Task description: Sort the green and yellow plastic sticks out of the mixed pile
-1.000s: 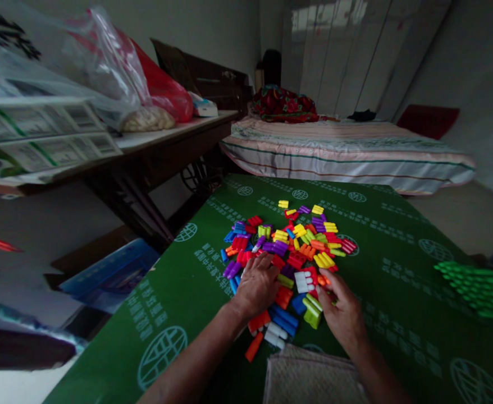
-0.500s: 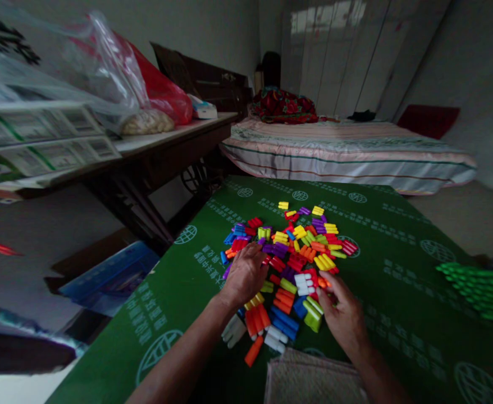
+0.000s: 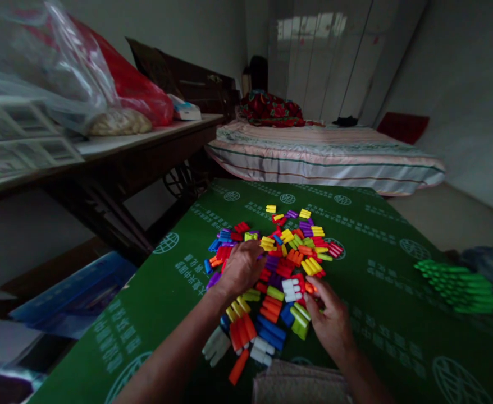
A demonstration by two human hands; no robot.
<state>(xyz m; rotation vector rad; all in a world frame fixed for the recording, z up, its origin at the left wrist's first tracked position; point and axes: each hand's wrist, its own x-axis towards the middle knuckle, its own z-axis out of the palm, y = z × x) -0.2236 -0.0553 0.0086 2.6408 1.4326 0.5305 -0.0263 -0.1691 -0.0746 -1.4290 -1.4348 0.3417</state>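
Note:
A heap of small coloured plastic pieces (image 3: 291, 252) lies on a green printed table cover (image 3: 381, 280). My left hand (image 3: 241, 266) rests palm down on the left side of the heap, its fingers curled over red and purple pieces. What they grip, if anything, is hidden. My right hand (image 3: 329, 321) is at the near right edge of the heap. Its thumb and fingers are pinched at a small red-orange piece (image 3: 311, 288), beside a white piece (image 3: 292, 289) and a light green piece (image 3: 300, 321).
A bundle of green pieces (image 3: 457, 280) lies at the table's right. A woven mat (image 3: 301, 384) sits at the near edge. A dark side table (image 3: 145, 151) with plastic bags stands to the left, a blue box (image 3: 69, 289) under it, and a bed (image 3: 326, 151) behind.
My left hand has slid away from me and leftward over the heap, uncovering white, orange and yellow pieces near the front. My right hand has barely moved.

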